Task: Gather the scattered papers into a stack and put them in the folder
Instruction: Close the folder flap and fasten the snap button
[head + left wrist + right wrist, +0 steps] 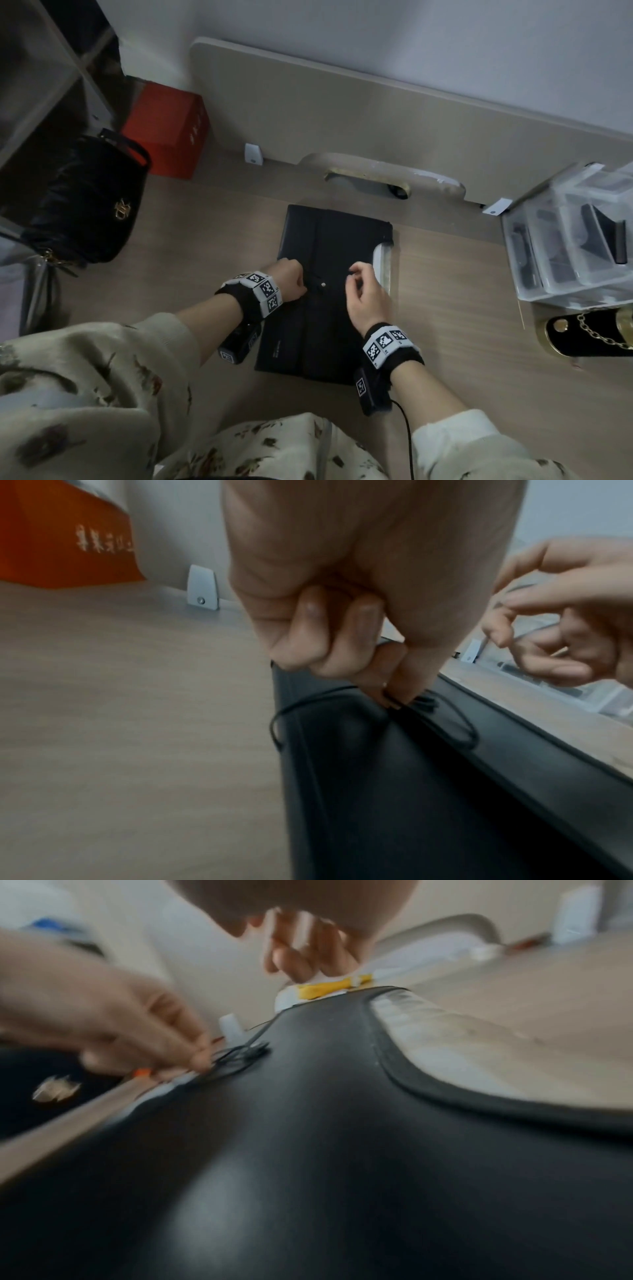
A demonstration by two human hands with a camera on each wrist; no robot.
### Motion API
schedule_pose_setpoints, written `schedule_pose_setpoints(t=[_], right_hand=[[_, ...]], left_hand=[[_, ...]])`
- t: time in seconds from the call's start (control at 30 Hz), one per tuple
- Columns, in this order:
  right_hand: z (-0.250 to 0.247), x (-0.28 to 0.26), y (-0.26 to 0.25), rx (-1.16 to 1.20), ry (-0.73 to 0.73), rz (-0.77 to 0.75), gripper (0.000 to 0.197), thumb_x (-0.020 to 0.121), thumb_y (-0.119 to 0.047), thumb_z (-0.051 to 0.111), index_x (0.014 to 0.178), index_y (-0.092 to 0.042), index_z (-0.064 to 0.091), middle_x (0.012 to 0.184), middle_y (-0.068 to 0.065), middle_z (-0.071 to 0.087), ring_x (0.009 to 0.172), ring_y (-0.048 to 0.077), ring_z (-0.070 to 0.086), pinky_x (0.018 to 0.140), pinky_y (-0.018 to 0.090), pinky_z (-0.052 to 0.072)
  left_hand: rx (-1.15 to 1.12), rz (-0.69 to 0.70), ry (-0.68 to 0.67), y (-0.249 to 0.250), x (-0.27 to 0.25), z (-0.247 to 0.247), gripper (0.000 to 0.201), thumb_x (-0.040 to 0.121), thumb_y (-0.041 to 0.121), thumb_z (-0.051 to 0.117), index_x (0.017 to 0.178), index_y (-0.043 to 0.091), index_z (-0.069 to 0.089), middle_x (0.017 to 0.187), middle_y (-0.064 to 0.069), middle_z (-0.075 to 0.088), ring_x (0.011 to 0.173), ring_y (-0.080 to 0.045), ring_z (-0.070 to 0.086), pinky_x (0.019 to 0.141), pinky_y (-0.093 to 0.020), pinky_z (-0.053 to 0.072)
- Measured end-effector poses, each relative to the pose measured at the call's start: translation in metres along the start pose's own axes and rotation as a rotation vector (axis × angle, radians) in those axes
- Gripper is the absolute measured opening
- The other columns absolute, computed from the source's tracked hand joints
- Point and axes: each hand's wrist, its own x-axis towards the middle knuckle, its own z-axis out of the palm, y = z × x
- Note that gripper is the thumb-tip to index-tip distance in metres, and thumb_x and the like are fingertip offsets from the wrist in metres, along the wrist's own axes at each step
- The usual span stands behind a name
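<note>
As far as the head view shows, no loose papers lie on the bench (445,274); a pale edge peeking from the right side of the black folder (329,291) suggests they are already inside, so I judge only the fastening is left. My left hand (289,281) is curled at the small round stud (323,284) in the middle of the flap, and my right hand (368,301) hovers just beside it, loosely bent. A black handbag (82,205), a red box (168,130) and clear plastic drawers (575,240) stand around.

From my left wrist, my fingers (394,680) pinch a thin black elastic cord (459,723) that loops over the smooth, matte cover.

From my right wrist, blurred, my own fingers (308,953) hang part-curled, and I cannot tell whether they hold anything. The folder looks like soft dark plastic with a rounded, stitched edge.
</note>
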Motion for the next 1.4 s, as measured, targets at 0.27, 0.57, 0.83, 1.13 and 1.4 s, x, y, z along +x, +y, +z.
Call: schedule_pose_setpoints(t=[0.27, 0.57, 0.83, 1.13, 1.4], right_hand=[[0.015, 0.013, 0.006, -0.124, -0.146, 0.009, 0.014, 0.093, -0.026, 0.052, 0.099, -0.027, 0.065, 0.091, -0.017, 0.053, 0.083, 0.007, 0.053, 0.060, 0.018, 0.034], [0.031, 0.020, -0.009, -0.162, -0.308, -0.115, 0.028, 0.096, -0.031, 0.050, 0.123, -0.027, 0.059, 0.115, -0.009, 0.053, 0.108, 0.011, 0.050, 0.081, 0.026, 0.045], [0.032, 0.018, -0.001, -0.127, -0.326, -0.108, 0.027, 0.095, -0.032, 0.053, 0.121, -0.027, 0.060, 0.117, -0.012, 0.053, 0.106, 0.010, 0.052, 0.082, 0.026, 0.046], [0.040, 0.030, -0.015, -0.182, -0.325, -0.046, 0.023, 0.087, -0.039, 0.063, 0.106, -0.025, 0.063, 0.110, -0.007, 0.054, 0.100, 0.016, 0.055, 0.082, 0.032, 0.047], [0.042, 0.046, -0.021, -0.128, -0.170, 0.064, 0.017, 0.092, -0.033, 0.059, 0.099, -0.023, 0.070, 0.097, -0.003, 0.064, 0.089, 0.021, 0.061, 0.065, 0.026, 0.040]], left_hand=[[-0.012, -0.046, 0.149, -0.016, 0.005, -0.009, 0.013, 0.092, 0.030, 0.056, 0.089, 0.018, 0.061, 0.098, -0.006, 0.065, 0.087, -0.024, 0.062, 0.069, -0.031, 0.048], [-0.474, -0.251, -0.022, -0.010, 0.005, -0.016, 0.017, 0.094, 0.024, 0.048, 0.091, 0.010, 0.058, 0.081, -0.006, 0.059, 0.071, -0.020, 0.056, 0.058, -0.023, 0.043], [-1.469, -0.429, -0.199, -0.024, 0.009, -0.049, 0.035, 0.095, 0.022, 0.035, 0.060, 0.023, 0.032, 0.033, 0.009, 0.023, 0.024, -0.004, 0.017, 0.031, -0.011, 0.008], [-1.591, -0.312, -0.028, -0.019, 0.013, -0.044, 0.034, 0.097, 0.024, 0.036, 0.063, 0.023, 0.033, 0.036, 0.008, 0.026, 0.028, -0.003, 0.019, 0.032, -0.017, 0.009], [-1.537, -0.274, 0.026, -0.017, 0.020, -0.036, 0.029, 0.100, 0.029, 0.040, 0.072, 0.021, 0.043, 0.052, 0.008, 0.036, 0.031, -0.002, 0.026, 0.033, -0.016, 0.015]])
